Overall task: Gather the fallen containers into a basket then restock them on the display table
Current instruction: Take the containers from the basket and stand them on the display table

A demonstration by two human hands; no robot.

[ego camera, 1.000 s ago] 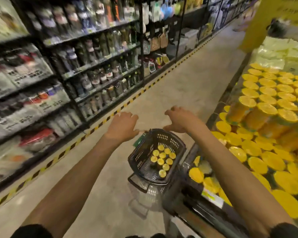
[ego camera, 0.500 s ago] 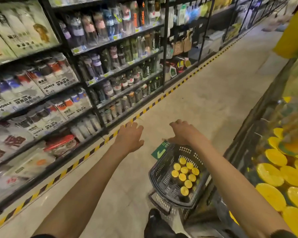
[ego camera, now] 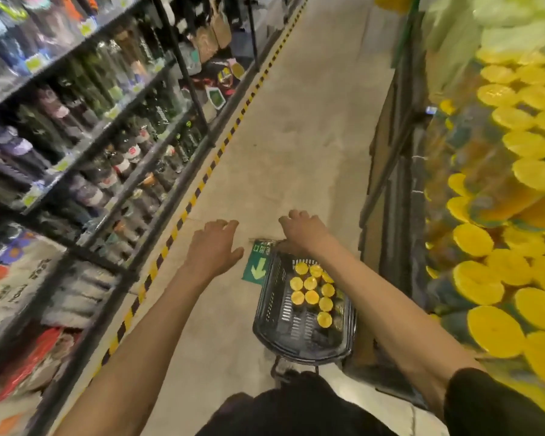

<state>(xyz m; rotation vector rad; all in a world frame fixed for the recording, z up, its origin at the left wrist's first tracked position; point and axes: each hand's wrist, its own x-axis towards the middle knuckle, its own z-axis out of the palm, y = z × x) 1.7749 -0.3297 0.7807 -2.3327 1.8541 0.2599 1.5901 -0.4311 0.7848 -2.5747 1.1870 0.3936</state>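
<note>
Shift: view swung right since half a second ago, with more of the display stack (ego camera: 497, 278) filling the right edge; left hand (ego camera: 214, 247) and right hand (ego camera: 302, 231) stretched forward much as before.
Left hand: over the floor (ego camera: 296, 136), left of the basket (ego camera: 266, 309), spread and relaxed, gripping nothing.
Right hand: above the basket's far rim, loosely bent, holding nothing; contact with the rim impossible to tell.
Basket: dark and slotted, low against the foot of the worktop (ego camera: 387, 247); near end cut off by a dark garment (ego camera: 296, 410).
Containers (ego camera: 311, 291): about ten yellow lids, upright in the basket's far right part; bodies mostly hidden.
Display stack: yellow-lidded, blurred, cut off at right.
Shelves (ego camera: 92, 152): left, bottles and bags smeared, labels unreadable.
Green arrow sign (ego camera: 257, 267): on the floor between the hands, partly behind the basket, characters illegible.
</note>
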